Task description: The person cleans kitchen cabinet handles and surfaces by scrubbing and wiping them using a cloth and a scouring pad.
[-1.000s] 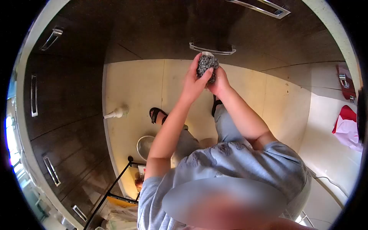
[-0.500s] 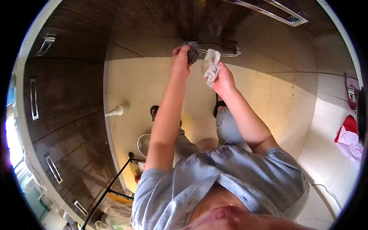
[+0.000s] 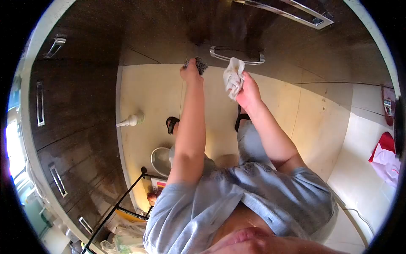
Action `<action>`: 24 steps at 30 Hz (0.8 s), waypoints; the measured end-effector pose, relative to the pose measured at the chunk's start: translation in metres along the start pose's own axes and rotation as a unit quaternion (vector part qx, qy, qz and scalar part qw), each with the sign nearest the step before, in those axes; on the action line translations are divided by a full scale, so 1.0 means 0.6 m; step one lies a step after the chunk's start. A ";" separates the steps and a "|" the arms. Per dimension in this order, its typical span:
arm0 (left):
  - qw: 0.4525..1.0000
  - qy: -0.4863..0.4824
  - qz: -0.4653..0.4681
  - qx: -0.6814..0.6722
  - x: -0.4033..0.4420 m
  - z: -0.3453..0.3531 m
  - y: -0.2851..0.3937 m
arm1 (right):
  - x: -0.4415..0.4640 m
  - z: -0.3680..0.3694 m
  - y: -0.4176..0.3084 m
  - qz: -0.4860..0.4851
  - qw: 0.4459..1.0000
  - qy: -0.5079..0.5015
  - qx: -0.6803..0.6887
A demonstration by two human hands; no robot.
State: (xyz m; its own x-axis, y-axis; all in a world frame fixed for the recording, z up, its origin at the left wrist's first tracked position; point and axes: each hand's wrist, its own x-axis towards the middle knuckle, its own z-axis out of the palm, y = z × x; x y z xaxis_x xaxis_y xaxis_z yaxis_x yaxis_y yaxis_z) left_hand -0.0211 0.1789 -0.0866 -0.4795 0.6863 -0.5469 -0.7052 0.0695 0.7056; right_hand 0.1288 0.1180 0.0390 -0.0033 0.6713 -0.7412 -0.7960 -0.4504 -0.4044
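My left hand is closed round a dark, wiry steel wool scrubber, just below the dark brown drawer front. A crumpled white cloth is gripped in my right hand, its upper end near the lower edge of a chrome handle. The scrubber is apart from the handle, to its left. Whether the cloth touches the handle I cannot tell.
A white bottle with a nozzle is on the pale floor at left. Near my leg is a round metal-looking container, beside a black-framed rack. More drawers with chrome handles line the left; a red and white cloth item is at right.
My left hand has moved left and down with the scrubber, away from the handle, which now shows more fully. My right hand has dropped slightly, still holding the cloth.
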 end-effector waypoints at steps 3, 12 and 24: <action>0.998 -0.031 -0.048 0.011 -0.083 0.053 0.022 | 0.005 -0.023 0.002 0.018 0.999 -0.029 0.027; 0.997 0.043 0.035 -0.048 0.026 0.024 -0.055 | 0.032 -0.056 0.006 0.008 0.999 -0.052 -0.004; 0.994 0.027 0.102 0.038 -0.074 0.128 -0.032 | 0.027 -0.060 -0.006 0.037 0.993 -0.111 0.031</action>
State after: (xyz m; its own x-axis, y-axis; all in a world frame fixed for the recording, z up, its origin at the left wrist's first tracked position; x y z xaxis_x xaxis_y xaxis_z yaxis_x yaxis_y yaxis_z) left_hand 0.0539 0.2029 -0.0412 -0.6371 0.6524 -0.4105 -0.5502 -0.0118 0.8350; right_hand 0.1536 0.1090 0.0092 -0.1907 0.7546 -0.6278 -0.8240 -0.4707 -0.3154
